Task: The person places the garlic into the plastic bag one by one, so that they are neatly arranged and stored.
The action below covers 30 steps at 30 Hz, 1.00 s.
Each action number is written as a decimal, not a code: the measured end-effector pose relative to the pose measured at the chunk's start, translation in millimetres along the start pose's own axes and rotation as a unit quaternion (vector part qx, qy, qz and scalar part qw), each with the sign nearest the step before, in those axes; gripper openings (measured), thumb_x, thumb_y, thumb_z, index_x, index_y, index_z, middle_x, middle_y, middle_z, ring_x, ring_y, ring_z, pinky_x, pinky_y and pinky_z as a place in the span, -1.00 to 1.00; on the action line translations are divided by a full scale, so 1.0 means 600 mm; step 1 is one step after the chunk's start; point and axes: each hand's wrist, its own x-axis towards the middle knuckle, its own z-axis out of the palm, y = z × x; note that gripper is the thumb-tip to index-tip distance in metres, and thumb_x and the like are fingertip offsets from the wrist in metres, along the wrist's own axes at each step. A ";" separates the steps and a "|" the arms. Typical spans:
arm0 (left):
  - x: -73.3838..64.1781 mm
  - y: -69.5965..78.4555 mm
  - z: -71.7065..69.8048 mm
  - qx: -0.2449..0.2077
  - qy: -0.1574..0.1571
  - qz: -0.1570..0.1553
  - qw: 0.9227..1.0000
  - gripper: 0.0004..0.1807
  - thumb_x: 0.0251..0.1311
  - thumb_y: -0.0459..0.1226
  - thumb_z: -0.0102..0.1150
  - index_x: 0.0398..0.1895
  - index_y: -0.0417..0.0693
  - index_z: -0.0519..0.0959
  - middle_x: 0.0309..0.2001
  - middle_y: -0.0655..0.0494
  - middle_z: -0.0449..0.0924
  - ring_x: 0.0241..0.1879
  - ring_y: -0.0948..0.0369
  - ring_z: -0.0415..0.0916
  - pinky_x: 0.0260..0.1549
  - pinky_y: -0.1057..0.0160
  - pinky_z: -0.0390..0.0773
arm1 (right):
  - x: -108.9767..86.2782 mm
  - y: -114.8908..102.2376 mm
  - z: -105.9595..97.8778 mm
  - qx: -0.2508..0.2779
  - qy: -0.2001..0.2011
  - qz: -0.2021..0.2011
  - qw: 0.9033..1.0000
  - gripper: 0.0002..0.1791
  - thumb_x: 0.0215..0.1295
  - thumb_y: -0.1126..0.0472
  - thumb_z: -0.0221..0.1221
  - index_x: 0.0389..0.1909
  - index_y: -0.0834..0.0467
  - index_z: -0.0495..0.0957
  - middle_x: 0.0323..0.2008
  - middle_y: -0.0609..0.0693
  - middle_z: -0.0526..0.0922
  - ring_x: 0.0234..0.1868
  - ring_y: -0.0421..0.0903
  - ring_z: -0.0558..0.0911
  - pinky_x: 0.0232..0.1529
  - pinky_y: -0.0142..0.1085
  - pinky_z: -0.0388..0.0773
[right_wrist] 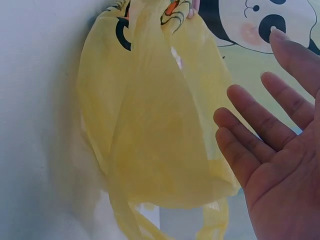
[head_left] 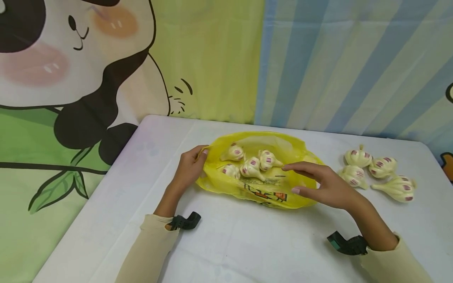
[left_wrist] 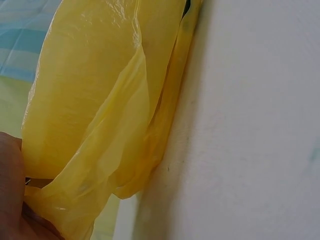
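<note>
A yellow plastic bag (head_left: 221, 187) lies with its mouth spread wide on the worktop (head_left: 244, 239), in the middle of the head view. It is thin, crinkled and partly see-through, with dark lettering and an orange print on the near side. Inside, toward the left half, sit four garlic bulbs (head_left: 252, 168), creamy white with purple-pink patches, grouped closely together.

At the bag's left edge, the left hand (head_left: 190, 167) has its grip on the rim, pinching the plastic between thumb and fingers. The left wrist view shows the yellow film hanging in folds from that hand. The right hand (head_left: 323, 184) is above the bag's right side, its grip loose and holding nothing, thumb parted from the fingers; its index fingertip is just beside the stem of the rightmost bulb in the bag. Whether they touch cannot be told. The right wrist view shows the palm and extended fingers next to the yellow plastic.

To the right of the bag, four more garlic bulbs (head_left: 383, 168) lie in a loose cluster on the worktop's white covering. Both arms wear cream sleeves (head_left: 148, 249) and a black wrist device (head_left: 185, 221). Behind hangs a backdrop (head_left: 212, 59) with a cartoon panda on the left and blue stripes on the right.
</note>
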 end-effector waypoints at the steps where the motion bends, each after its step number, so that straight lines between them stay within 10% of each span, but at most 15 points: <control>1: 0.001 0.000 0.001 0.001 0.000 0.001 1.000 -0.60 0.48 -0.09 -0.07 0.14 -0.13 0.58 0.06 0.06 0.61 0.09 0.20 0.51 0.11 0.12 0.47 | -0.004 -0.002 -0.001 -0.002 0.002 -0.001 1.000 -0.44 0.26 0.35 0.28 0.28 0.05 0.44 0.21 -0.03 0.48 0.26 -0.10 0.42 0.21 -0.47 0.28; 15: -0.001 0.004 0.002 0.006 -0.001 -0.001 1.000 -0.62 0.48 -0.13 -0.07 0.15 -0.15 0.57 0.07 0.04 0.60 0.10 0.19 0.50 0.11 0.12 0.46 | -0.057 0.003 -0.029 0.022 0.089 -0.060 0.994 -0.32 -0.03 0.72 0.26 0.20 0.35 0.45 0.15 0.19 0.52 0.27 -0.12 0.42 0.23 -0.41 0.31; 30: -0.001 -0.001 0.001 0.005 -0.003 0.005 1.000 -0.60 0.48 -0.09 -0.07 0.14 -0.11 0.58 0.06 0.07 0.61 0.08 0.20 0.51 0.11 0.12 0.46 | -0.083 0.029 -0.060 -0.045 0.248 0.034 0.967 -0.39 0.08 0.67 0.23 0.21 0.35 0.45 0.16 0.06 0.54 0.27 -0.22 0.40 0.15 -0.53 0.31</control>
